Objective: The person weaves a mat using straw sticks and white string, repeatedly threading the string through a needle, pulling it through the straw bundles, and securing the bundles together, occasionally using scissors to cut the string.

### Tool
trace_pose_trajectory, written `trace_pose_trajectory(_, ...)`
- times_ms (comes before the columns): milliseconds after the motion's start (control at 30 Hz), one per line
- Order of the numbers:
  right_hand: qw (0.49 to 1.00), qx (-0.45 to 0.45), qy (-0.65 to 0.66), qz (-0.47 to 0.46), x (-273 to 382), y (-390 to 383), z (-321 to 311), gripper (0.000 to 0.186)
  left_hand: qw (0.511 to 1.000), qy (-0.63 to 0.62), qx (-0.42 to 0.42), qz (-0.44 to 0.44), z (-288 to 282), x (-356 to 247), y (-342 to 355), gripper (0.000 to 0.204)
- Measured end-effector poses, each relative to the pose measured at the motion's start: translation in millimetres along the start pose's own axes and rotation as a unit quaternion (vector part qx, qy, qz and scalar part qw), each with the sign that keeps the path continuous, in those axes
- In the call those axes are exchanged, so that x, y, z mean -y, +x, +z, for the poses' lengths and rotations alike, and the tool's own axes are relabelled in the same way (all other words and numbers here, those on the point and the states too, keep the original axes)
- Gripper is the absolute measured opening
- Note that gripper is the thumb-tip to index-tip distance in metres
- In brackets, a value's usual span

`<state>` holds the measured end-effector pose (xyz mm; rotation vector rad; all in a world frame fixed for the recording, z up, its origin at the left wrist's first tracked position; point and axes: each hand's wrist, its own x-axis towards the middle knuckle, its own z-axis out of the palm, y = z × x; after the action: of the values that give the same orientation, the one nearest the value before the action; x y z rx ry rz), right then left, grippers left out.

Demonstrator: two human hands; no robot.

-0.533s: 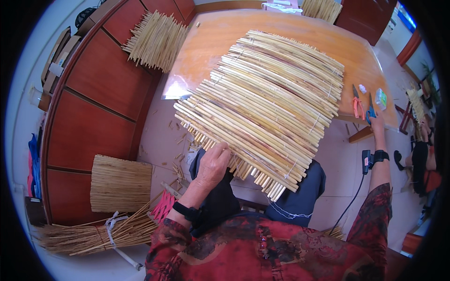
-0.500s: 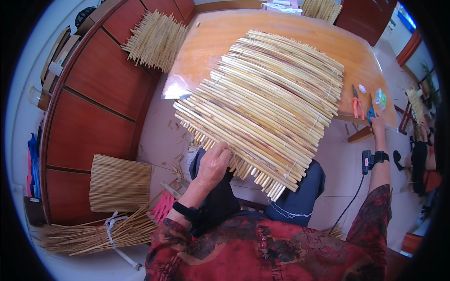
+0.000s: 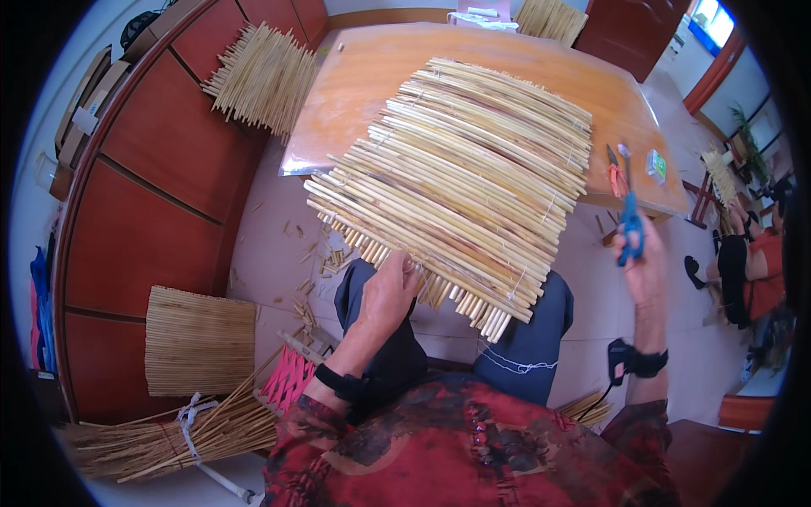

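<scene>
A mat of tied reed stalks point(image 3: 473, 177) slopes from the tabletop down over my knees, with white thread knots along its rows. My left hand point(image 3: 389, 289) is closed in a pinch at its near edge; what lies between the fingertips is too small to make out. Off the mat's right side, my right hand point(image 3: 645, 258) grips blue-handled scissors point(image 3: 630, 228), blades pointing up and away; the hand is slightly blurred. Loose white thread point(image 3: 519, 367) hangs from the mat's near corner across my thigh. Red-handled pliers point(image 3: 617, 176) lie on the table.
The wooden table point(image 3: 363, 93) also carries a small green-and-clear box point(image 3: 656, 166). Other reed mats point(image 3: 199, 342) lean by the red cabinet point(image 3: 152, 228). Tied stalks point(image 3: 228, 439) lie lower left, and cut bits point(image 3: 334, 260) litter the floor. A person point(image 3: 756, 270) sits at far right.
My right hand has lifted the blue-handled scissors off the table's right edge and brought them nearer to me and leftward. My left hand stays at the mat's near edge. The view has shifted slightly.
</scene>
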<state>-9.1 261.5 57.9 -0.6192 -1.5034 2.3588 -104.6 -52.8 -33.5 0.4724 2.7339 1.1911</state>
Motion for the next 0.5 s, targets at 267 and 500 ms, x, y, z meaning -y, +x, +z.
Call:
trace_pose_trajectory(267,0.933,0.258,-0.025,0.252,-97,-64,74,0.054,0.998,0.032,-0.015,0.055,5,9,1,0.016)
trace_pose_trajectory(500,0.910,0.250,-0.106,0.314,-121,-65,84,0.041,0.996,-0.019,-0.049,0.078,6,24,1,0.010)
